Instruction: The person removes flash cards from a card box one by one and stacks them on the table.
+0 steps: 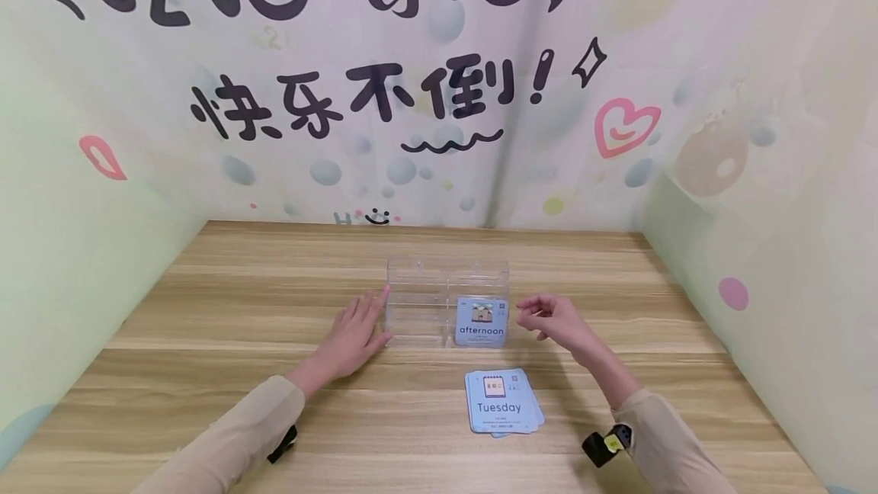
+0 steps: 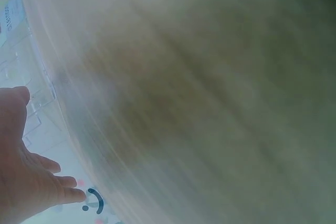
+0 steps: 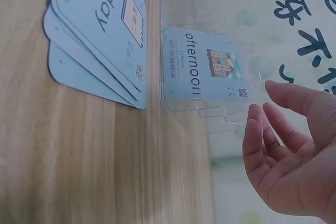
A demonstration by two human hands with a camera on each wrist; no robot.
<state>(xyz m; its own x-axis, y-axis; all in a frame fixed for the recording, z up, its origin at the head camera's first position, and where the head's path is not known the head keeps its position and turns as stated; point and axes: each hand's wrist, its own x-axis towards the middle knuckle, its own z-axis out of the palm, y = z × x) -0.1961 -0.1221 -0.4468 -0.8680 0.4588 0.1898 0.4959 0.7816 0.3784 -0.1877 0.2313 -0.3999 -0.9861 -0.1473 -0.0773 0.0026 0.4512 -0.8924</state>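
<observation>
A clear plastic rack (image 1: 415, 319) with tiers in two columns stands on the table. In its lower right slot sits a blue "afternoon" card (image 1: 482, 322), also plain in the right wrist view. My left hand (image 1: 353, 332) rests against the rack's left side, fingers mostly straight. Just off the rack's right edge is my right hand (image 1: 554, 319), its fingers loosely bent and nothing between them in the right wrist view (image 3: 289, 150). A small fanned stack of blue cards (image 1: 502, 402), "Tuesday" on top, lies in front of the rack.
The wood-grain table (image 1: 288, 265) reaches back to a printed cloth backdrop (image 1: 343, 174) with black lettering. Pale side walls (image 1: 775, 250) border it left and right. Black straps (image 1: 607, 444) sit at both wrists.
</observation>
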